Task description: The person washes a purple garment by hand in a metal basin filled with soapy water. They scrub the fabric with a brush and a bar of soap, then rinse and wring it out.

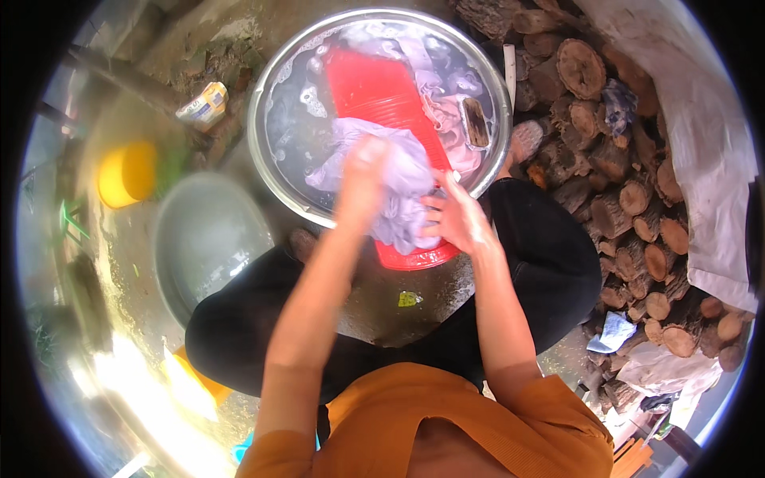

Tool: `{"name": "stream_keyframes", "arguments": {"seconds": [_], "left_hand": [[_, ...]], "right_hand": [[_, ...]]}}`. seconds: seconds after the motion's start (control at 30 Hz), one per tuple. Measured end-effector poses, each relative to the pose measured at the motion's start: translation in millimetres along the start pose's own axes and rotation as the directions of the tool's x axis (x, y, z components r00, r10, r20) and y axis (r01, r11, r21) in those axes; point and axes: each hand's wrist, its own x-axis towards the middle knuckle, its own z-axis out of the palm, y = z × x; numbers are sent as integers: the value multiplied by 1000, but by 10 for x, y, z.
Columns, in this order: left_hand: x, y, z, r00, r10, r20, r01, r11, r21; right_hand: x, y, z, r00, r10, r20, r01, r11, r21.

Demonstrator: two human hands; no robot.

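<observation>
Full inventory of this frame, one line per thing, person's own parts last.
basin: 1, silver metal, top centre, holds soapy water
washboard: 1, red, slanted in basin, lower end over the rim
cloth: 1, pale lilac, wet, on washboard under both hands
pink cloth: 1, in the water right of washboard
brush: 1, dark, at basin's right side
grey tub: 1, left of basin
yellow tub: 1, far left
packet: 1, white and yellow, upper left on the ground
logs: many, brown, stacked at right
white sheet: 1, far right over the logs
left hand: blurred, pressing cloth
right hand: fingers spread on cloth
</observation>
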Motion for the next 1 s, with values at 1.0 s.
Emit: {"name": "stream_keyframes", "arguments": {"seconds": [1.0], "left_hand": [[373,-336,15,930,247,-272,97,548,831]], "right_hand": [[245,399,164,954,-301,12,299,944,-141]]}}
